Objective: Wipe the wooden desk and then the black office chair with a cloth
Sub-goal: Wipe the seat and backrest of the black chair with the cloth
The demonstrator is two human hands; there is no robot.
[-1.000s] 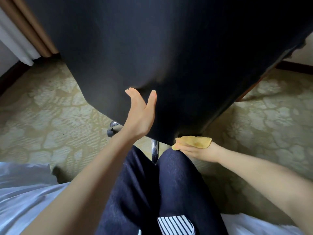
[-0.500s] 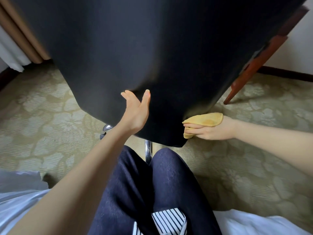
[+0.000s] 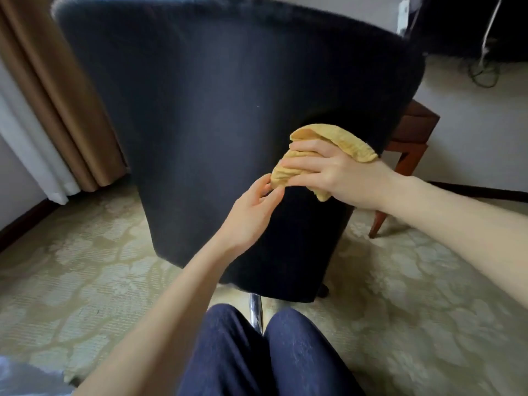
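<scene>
Right hand (image 3: 340,175): fingers (image 3: 305,167) curled over a bunched cloth (image 3: 337,137) and gripping it, knuckles toward the camera, palm side pressing the fabric to the chair.

Left hand (image 3: 250,214): thumb and fingertips (image 3: 267,182) loosely bent, meeting the cloth's lower end at its 8 o'clock corner. Whether they pinch it or only touch it cannot be told.

Cloth: mustard yellow, soft ribbed weave, crumpled into folds, one flap arching free above the right hand. It lies against the chair back, near that panel's right edge, at about 4 o'clock on the panel.

Chair (image 3: 214,110): black, matt upholstered back, a broad curved shell tapering downward. A chrome post (image 3: 255,311) shows under it at 6 o'clock.

Desk (image 3: 407,158): reddish-brown polished wood, a corner and an angled leg visible at 3 o'clock of the chair, partly hidden behind it.

Knees (image 3: 285,352): dark blue denim, at 6 o'clock in the view.

Carpet (image 3: 85,267): pale olive, low pile, floral pattern.

Curtain (image 3: 57,95): tan, heavy vertical pleats, at 9 o'clock, with white sheer fabric (image 3: 28,138) beside it.

Cables (image 3: 483,72): dark, looped on the floor at 2 o'clock.
</scene>
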